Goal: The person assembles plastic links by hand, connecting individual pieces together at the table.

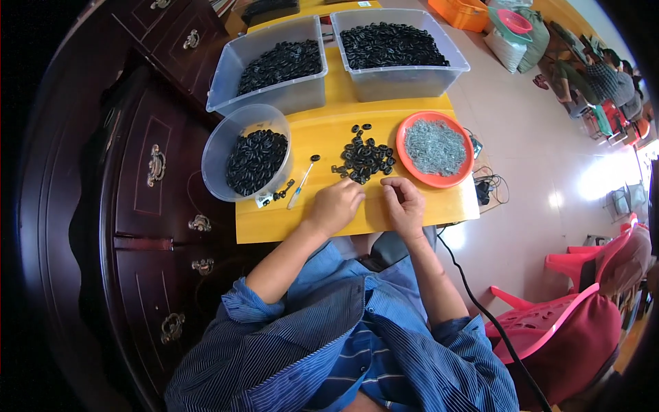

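the left hand (pixel 338 204) rests at the near part of a glossy yellow tabletop (pixel 322 130), its fingers curled inward toward the right hand; whether it has hold of anything cannot be told. the right hand (pixel 405 202) is just beside it, apart by a narrow gap, with the fingers bent and the thumb and index fingertip close together; a small dark bit shows at those tips, too small to tell if it is gripped.

just beyond both hands is a loose heap of small black oval pieces (pixel 367 159), the nearest of them close to the fingertips. to the right of the heap stands a round orange-red plastic plate (pixel 439 182) filled with small silvery-grey slender pieces (pixel 434 147). to the left, a slim tool with a blue and white handle (pixel 300 189) lies slanting, and a single black oval piece (pixel 315 158) is at its far end. beside it a round clear plastic tub (pixel 213 154) holds many black oval pieces, and a few small black bits (pixel 280 192) lie by its base.

at the back, two rectangular translucent plastic bins, a left one (pixel 295 99) and a right one (pixel 405 84), hold more black pieces. a dark reddish-brown wooden cabinet (pixel 137 199) stands left of the tabletop.
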Demonstrator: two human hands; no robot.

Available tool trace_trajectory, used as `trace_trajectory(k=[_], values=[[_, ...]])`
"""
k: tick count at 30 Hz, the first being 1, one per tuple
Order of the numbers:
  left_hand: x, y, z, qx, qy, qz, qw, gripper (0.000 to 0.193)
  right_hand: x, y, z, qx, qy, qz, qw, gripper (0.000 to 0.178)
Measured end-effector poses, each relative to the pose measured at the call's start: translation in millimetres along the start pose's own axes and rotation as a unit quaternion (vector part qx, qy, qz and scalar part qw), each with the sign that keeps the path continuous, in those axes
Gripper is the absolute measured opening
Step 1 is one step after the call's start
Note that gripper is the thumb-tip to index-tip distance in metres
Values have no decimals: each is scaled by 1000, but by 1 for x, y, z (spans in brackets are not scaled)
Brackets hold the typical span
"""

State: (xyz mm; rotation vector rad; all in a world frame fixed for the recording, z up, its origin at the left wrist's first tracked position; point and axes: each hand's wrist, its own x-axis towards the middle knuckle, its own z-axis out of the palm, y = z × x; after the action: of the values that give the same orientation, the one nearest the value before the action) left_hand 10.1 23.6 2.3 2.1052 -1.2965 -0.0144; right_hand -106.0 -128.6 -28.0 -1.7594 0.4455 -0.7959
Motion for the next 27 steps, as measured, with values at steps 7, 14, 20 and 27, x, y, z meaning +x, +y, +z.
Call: trace_trajectory(k=[7, 14, 20, 27], values=[[5, 21, 6, -349, 15, -163, 923, 7, -10, -16, -2, 32, -35, 18, 999, 11], [19, 31, 24, -397, -45, -176, 900, 11, -22, -7, -17, 176, -36, 103, 978, 7], [50, 58, 29, -382, -98, -135, 909, 13, -18, -3, -47, 209, 25, 118, 970, 3], [111, 65, 22, 14, -121, 97, 988, 24, -12, 6, -75, 210, 111, 110, 965, 13]])
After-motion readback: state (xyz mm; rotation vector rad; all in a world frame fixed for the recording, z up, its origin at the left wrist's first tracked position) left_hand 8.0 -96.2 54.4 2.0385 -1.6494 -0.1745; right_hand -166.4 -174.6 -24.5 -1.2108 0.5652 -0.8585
